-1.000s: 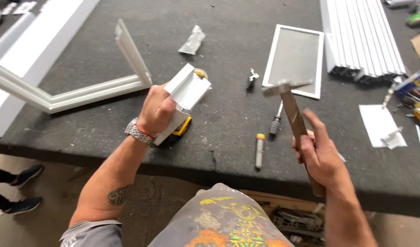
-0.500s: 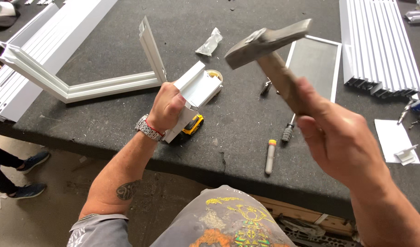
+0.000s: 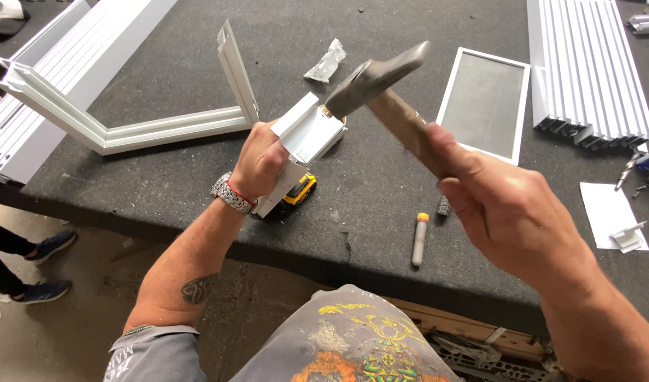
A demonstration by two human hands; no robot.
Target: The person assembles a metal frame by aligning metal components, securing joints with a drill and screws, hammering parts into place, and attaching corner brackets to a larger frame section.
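left hand (image 3: pixel 259 164) grips white profile (image 3: pixel 305 134) near table edge (image 3: pixel 197 230) | right hand (image 3: pixel 505 205) clenches hammer (image 3: pixel 381 74) above

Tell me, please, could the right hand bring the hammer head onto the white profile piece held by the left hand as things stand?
Probably yes. The right hand holds the hammer raised just above the white profile piece, with nothing between them. The left hand grips the piece lower down, so its upper end is bare.
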